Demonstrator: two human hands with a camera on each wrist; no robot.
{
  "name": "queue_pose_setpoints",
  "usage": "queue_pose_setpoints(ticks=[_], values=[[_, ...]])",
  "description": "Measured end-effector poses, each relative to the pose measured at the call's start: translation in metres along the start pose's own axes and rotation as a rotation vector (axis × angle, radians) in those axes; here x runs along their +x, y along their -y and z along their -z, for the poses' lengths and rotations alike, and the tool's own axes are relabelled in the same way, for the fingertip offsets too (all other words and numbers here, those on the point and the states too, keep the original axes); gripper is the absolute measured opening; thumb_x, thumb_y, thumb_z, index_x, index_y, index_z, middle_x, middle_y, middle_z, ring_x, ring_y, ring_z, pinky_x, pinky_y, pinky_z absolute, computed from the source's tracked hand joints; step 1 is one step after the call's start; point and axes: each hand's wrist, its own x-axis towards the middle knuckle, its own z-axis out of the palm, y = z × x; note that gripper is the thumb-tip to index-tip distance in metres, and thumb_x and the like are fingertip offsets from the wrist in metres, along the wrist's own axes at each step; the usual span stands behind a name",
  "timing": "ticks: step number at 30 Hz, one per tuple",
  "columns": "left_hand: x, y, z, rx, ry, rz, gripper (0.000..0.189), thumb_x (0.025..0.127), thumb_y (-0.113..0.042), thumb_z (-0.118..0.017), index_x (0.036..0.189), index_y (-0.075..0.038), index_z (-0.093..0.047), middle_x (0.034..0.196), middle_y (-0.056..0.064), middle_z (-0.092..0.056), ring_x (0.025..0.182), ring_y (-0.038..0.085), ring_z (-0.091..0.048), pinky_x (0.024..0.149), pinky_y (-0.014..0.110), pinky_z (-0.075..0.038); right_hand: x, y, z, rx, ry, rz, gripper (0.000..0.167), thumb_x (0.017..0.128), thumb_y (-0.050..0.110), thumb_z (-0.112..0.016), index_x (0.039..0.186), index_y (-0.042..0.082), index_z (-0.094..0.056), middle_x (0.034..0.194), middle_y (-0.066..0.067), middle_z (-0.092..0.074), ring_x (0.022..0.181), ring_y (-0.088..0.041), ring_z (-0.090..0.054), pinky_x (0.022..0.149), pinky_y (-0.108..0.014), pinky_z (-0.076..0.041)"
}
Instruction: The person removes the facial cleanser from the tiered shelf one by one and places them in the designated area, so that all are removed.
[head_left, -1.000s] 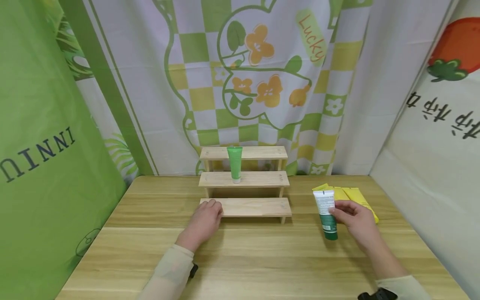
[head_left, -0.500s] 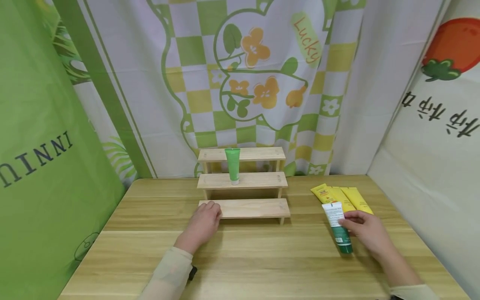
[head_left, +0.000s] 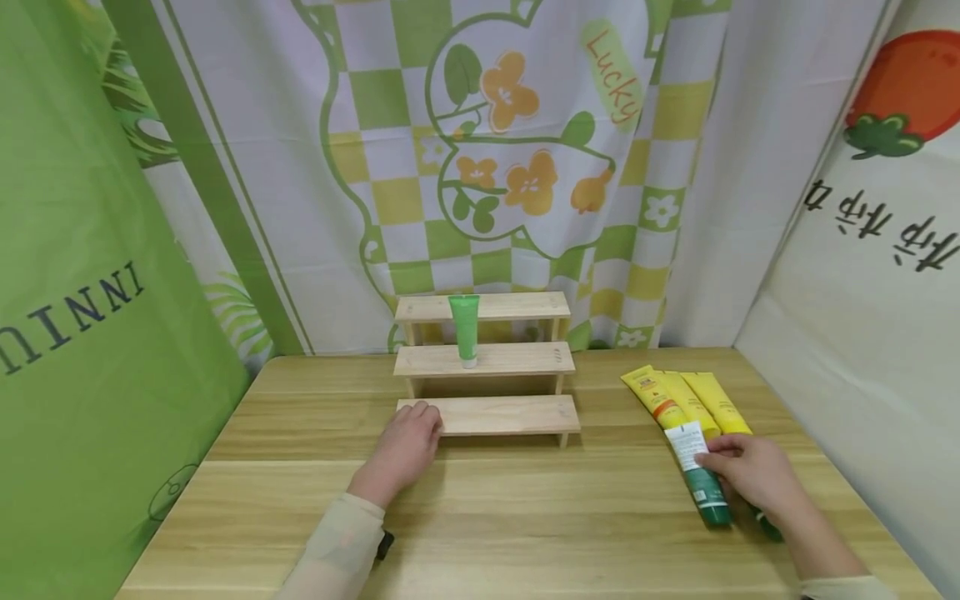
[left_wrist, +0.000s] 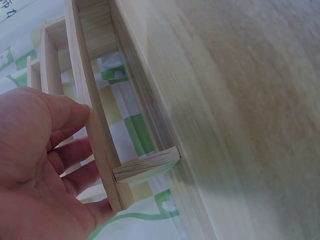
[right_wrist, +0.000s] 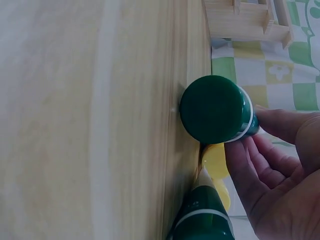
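My left hand grips the left end of the lowest step of a three-step wooden display rack; in the left wrist view, the thumb lies against one face of the board and the fingers reach round its edge. On the middle step a light green tube stands upright on its white cap. At the right, my right hand pinches a white-and-green squeeze tube, its dark green cap towards the right wrist camera. A second dark green tube lies beside it, partly hidden by the hand in the head view.
Three yellow tubes lie side by side on the wooden table, just beyond the right hand. A patterned curtain hangs behind the rack. Green fabric borders the left side, and white printed fabric the right.
My right hand has moved right and towards me with the white-and-green tube, lowering it beside the yellow tubes, which now show more. The left hand keeps its grip on the rack.
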Motion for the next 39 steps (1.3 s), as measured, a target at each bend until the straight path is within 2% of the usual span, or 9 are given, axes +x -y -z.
queue_pose_setpoints(ticks=[6, 14, 19, 23, 28, 32, 37, 39], values=[[-0.003, 0.005, 0.000, 0.003, -0.012, -0.004, 0.010, 0.091, -0.008, -0.067, 0.091, -0.011, -0.058, 0.087, -0.001, -0.051, 0.080, 0.022, -0.048, 0.077, 0.037, -0.044, -0.001, 0.003, 0.000, -0.021, 0.034, 0.002, 0.043, 0.088, 0.027, -0.073, 0.109, -0.009, -0.063, 0.083, -0.006, -0.065, 0.068, -0.021, -0.058, 0.055, -0.030, -0.048], [-0.004, 0.009, 0.001, -0.003, -0.013, 0.006, 0.010, 0.091, -0.007, -0.067, 0.091, -0.011, -0.058, 0.087, -0.001, -0.050, 0.079, 0.021, -0.048, 0.077, 0.037, -0.044, 0.006, 0.006, -0.002, -0.143, 0.065, 0.047, 0.041, 0.086, 0.027, -0.073, 0.106, -0.008, -0.065, 0.087, -0.013, -0.065, 0.067, -0.018, -0.058, 0.059, -0.034, -0.047], [-0.004, 0.011, -0.001, 0.004, -0.024, 0.003, 0.011, 0.090, -0.007, -0.067, 0.090, -0.011, -0.057, 0.086, -0.001, -0.051, 0.078, 0.021, -0.048, 0.076, 0.037, -0.044, 0.009, 0.008, 0.001, -0.221, 0.084, 0.040, 0.044, 0.086, 0.030, -0.072, 0.106, -0.009, -0.064, 0.092, -0.018, -0.066, 0.074, -0.022, -0.059, 0.063, -0.036, -0.046], [-0.003, 0.010, -0.001, -0.007, -0.004, 0.016, 0.010, 0.091, -0.008, -0.067, 0.091, -0.012, -0.058, 0.087, -0.001, -0.051, 0.080, 0.021, -0.048, 0.078, 0.037, -0.044, 0.008, 0.007, 0.005, -0.247, 0.093, 0.029, 0.047, 0.087, 0.032, -0.070, 0.107, -0.010, -0.063, 0.094, -0.020, -0.066, 0.079, -0.026, -0.060, 0.066, -0.039, -0.047], [0.000, 0.006, 0.001, -0.035, 0.028, 0.021, 0.008, 0.092, -0.007, -0.065, 0.092, -0.010, -0.058, 0.089, -0.001, -0.051, 0.082, 0.021, -0.049, 0.079, 0.038, -0.044, 0.006, 0.004, 0.011, -0.269, 0.064, 0.045, 0.053, 0.089, 0.036, -0.067, 0.112, -0.012, -0.061, 0.097, -0.023, -0.067, 0.085, -0.033, -0.061, 0.070, -0.045, -0.048], [0.002, 0.004, 0.000, -0.034, 0.041, 0.023, 0.007, 0.093, -0.007, -0.064, 0.092, -0.011, -0.058, 0.089, -0.001, -0.051, 0.082, 0.020, -0.048, 0.079, 0.038, -0.044, 0.004, 0.009, 0.010, -0.268, 0.015, 0.076, 0.054, 0.090, 0.038, -0.066, 0.114, -0.010, -0.060, 0.097, -0.019, -0.068, 0.088, -0.036, -0.062, 0.072, -0.047, -0.047], [0.002, 0.006, -0.003, -0.032, 0.049, 0.025, 0.007, 0.094, -0.008, -0.062, 0.093, -0.012, -0.057, 0.090, -0.002, -0.051, 0.082, 0.020, -0.047, 0.080, 0.037, -0.044, 0.003, 0.028, -0.007, -0.204, -0.070, 0.160, 0.044, 0.091, 0.034, -0.067, 0.111, -0.005, -0.063, 0.093, -0.011, -0.070, 0.086, -0.030, -0.064, 0.070, -0.042, -0.048], [0.001, 0.006, -0.003, -0.027, 0.049, 0.028, 0.006, 0.094, -0.008, -0.062, 0.093, -0.012, -0.058, 0.089, -0.002, -0.051, 0.082, 0.019, -0.047, 0.079, 0.036, -0.044, 0.006, 0.038, -0.016, -0.158, -0.078, 0.176, 0.044, 0.092, 0.035, -0.067, 0.112, -0.004, -0.063, 0.094, -0.010, -0.070, 0.086, -0.027, -0.064, 0.069, -0.038, -0.047]])
